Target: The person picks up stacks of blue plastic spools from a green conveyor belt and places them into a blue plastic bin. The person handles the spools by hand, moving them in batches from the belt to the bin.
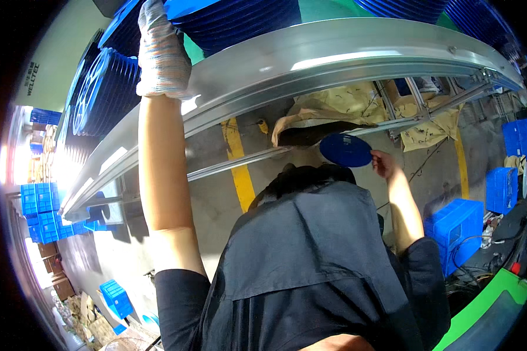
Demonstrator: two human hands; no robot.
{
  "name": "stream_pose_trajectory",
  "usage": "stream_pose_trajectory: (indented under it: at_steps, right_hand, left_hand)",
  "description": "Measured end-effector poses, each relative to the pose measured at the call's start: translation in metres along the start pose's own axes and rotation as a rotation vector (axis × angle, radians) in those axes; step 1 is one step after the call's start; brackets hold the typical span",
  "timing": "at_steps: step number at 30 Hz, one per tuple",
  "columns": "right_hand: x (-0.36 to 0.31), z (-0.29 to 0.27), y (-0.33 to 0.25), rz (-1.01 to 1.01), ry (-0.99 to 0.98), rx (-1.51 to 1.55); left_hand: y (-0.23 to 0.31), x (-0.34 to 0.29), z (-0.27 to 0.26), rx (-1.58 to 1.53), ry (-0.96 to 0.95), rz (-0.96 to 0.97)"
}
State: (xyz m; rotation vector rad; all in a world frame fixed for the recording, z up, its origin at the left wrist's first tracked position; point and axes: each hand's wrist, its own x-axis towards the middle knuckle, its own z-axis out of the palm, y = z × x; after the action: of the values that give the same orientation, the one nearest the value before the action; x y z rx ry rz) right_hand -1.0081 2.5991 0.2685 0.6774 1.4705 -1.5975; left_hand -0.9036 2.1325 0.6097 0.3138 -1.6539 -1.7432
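Note:
My left hand (163,55), in a striped knit glove, reaches over the metal rail to the stacked blue ribbed discs. Its fingers look stretched out, against or just beside the stack (234,26); the fingertips run to the picture's upper edge. Another stack of blue discs (106,93) stands on its left side, tilted. My right hand (383,164), ungloved, is low beside my body. Thumb and fingers pinch the rim of one flat, round, dark blue disc (344,150), held roughly level.
A long metal rail (334,50) crosses in front of me, with thinner bars below. Brown sheeting (334,108) hangs beneath it. Blue crates (457,231) stand at right, others (41,213) at left. Yellow stripes (235,164) mark the floor. A green machine part (486,310) is at lower right.

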Motion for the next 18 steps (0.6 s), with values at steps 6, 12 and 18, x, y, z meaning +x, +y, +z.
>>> stream_pose_trajectory:
  at_steps: [6, 12, 18]
  right_hand:
    - [0.101, 0.04, 0.029, 0.056, -0.242, 0.055]
    - [0.214, 0.077, 0.07, -0.07, -0.739, 0.442]
    - [0.146, 0.136, 0.048, 0.011, -0.631, -0.399]
  left_hand:
    - [-0.007, -0.012, -0.008, 1.541, 0.221, 0.559]
    - [0.003, -0.011, 0.019, 0.042, 0.285, -0.037]
    - [0.013, -0.024, 0.035, -0.022, 0.149, 0.033]
